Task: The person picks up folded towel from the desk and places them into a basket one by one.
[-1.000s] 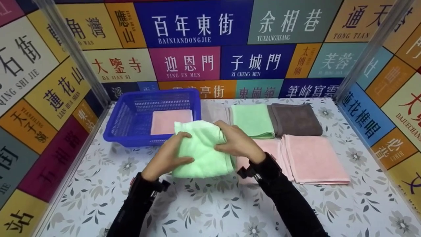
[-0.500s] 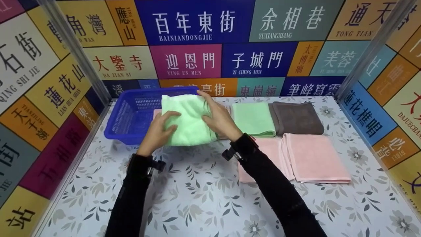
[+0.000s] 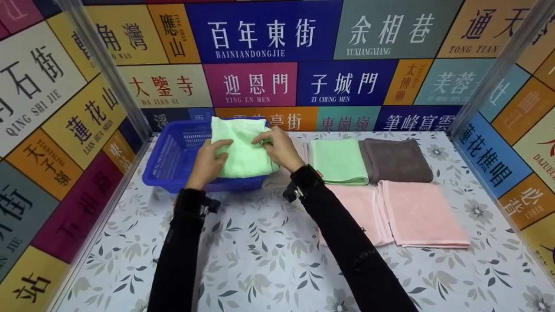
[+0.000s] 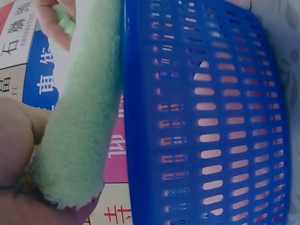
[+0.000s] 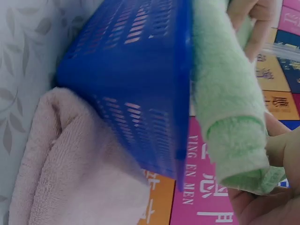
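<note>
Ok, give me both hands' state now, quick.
Left hand: holding the green towel above the basket.
Right hand: holding the same towel.

Both arms in black sleeves reached forward side by side. The left hand [image 3: 207, 164] and right hand [image 3: 279, 149] each kept a curled-finger grip, thumbs on top, wrists nearly level, a camera strapped at each wrist.

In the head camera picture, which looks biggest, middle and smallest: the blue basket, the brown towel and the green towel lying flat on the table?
1. blue basket, clearly the largest.
2. brown towel and flat green towel: these look about the same, so I won't rank them; the brown one may be slightly wider.
</note>
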A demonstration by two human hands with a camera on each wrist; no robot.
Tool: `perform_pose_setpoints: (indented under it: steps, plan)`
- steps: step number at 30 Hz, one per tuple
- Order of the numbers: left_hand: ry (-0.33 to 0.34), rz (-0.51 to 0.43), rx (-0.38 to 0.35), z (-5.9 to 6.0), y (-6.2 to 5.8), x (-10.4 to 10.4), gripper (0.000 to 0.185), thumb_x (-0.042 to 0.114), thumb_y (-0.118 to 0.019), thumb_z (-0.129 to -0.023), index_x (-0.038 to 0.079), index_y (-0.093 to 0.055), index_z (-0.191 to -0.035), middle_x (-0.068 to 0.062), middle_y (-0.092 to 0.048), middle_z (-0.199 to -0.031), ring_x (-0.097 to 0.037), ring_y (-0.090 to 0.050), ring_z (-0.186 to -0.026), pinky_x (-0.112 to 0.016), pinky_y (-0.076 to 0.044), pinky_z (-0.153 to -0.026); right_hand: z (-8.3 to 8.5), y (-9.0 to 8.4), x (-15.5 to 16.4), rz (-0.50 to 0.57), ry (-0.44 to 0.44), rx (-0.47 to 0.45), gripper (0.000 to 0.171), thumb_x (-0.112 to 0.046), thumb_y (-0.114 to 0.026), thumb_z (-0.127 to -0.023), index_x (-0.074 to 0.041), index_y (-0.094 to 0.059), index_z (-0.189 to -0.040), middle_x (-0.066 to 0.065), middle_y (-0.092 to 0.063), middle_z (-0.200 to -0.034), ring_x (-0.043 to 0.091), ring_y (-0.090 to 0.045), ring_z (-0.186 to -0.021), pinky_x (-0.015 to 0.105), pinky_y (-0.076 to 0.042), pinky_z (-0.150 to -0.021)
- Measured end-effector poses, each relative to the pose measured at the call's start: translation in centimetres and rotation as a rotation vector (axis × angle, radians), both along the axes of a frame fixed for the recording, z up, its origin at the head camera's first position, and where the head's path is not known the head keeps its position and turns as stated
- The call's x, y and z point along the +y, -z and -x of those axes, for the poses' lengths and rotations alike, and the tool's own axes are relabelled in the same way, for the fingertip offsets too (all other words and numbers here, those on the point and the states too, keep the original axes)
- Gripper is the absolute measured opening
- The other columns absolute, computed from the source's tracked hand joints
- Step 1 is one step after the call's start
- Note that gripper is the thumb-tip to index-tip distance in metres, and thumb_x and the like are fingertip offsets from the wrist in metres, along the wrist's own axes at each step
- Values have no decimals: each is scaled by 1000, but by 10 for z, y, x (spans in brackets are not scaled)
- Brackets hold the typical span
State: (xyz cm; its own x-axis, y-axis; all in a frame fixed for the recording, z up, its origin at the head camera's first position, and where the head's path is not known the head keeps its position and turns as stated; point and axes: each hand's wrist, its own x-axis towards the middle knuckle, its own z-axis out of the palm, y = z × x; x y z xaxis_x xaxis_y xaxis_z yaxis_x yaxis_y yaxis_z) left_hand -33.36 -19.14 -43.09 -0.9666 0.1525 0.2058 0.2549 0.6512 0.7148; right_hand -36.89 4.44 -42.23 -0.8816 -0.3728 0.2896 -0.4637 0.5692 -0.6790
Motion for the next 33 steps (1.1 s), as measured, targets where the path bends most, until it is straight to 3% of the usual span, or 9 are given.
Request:
perform_pose_setpoints:
  steps: [3, 6, 8, 10, 12, 15, 20, 28, 33]
  plan:
    - [-11, 13, -41, 5, 1, -1, 47, -1, -50, -104, 9, -56, -149, -32, -22, -166, -46, -11, -158, -56, -35, -121, 9, 6, -5, -13, 19, -20, 33, 0, -53, -105, -16, -79, -118, 6, -68, -132, 24, -47, -142, 28, -27, -125]
    - [-20, 32, -81, 10, 1, -4, 55, -5, -45, -100, 9, -51, -153, -35, -11, -167, -46, -11, -158, -42, -50, -96, 14, 12, -10, -23, 16, -66, 32, -7, -52, -107, -16, -73, -130, 10, -61, -141, 27, -47, -142, 32, -33, -122]
    - [-23, 47, -106, 13, 2, -6, 59, -6, -45, -98, 9, -48, -155, -36, -6, -168, -46, -16, -157, -36, -43, -76, 15, 15, -12, -39, 7, -111, 35, -14, -56, -107, -17, -65, -141, 13, -50, -151, 28, -44, -145, 33, -36, -120]
    - [-27, 59, -127, 16, 5, -8, 61, -6, -47, -97, 8, -46, -156, -35, -5, -168, -46, -15, -158, -34, -38, -71, 16, 19, -15, -50, -3, -139, 44, -18, -62, -104, -17, -58, -148, 17, -40, -155, 30, -45, -142, 35, -41, -113]
    - [-33, 70, -142, 20, 8, -8, 63, -8, -48, -95, 8, -45, -156, -35, -5, -168, -47, -13, -158, -35, -42, -76, 16, 23, -16, -70, -11, -141, 54, -17, -66, -101, -16, -52, -153, 20, -33, -159, 32, -48, -139, 37, -45, -104]
    - [-44, 104, -155, 25, 13, -7, 69, -11, -45, -93, 11, -42, -158, -34, -7, -168, -50, -10, -157, -45, -47, -95, 19, 29, -20, -172, 2, -71, 67, -11, -68, -95, -15, -45, -158, 24, -31, -161, 35, -48, -139, 45, -42, -109]
    - [-60, 197, -174, 30, 18, -7, 78, -11, -44, -92, 17, -31, -163, -29, -11, -170, -57, -15, -153, -60, -28, -123, 26, 38, -27, -366, 42, 17, 84, -13, -72, -87, -13, -35, -162, 28, -33, -162, 40, -39, -149, 57, -12, -128]
    - [-58, 246, -228, 32, 23, -11, 87, -14, -44, -86, 17, -24, -165, -28, -9, -170, -56, -18, -152, -60, -31, -121, 27, 36, -39, -473, 48, -4, 89, -3, -74, -81, -15, -38, -161, 22, -43, -155, 37, -46, -145, 64, -6, -127]
    - [-67, 268, -241, 33, 26, -14, 87, -17, -44, -86, 15, -25, -165, -29, -12, -170, -52, -20, -153, -59, -32, -121, 26, 37, -47, -555, 36, -18, 86, -8, -75, -82, -18, -40, -161, 18, -40, -159, 33, -39, -150, 66, -1, -126]
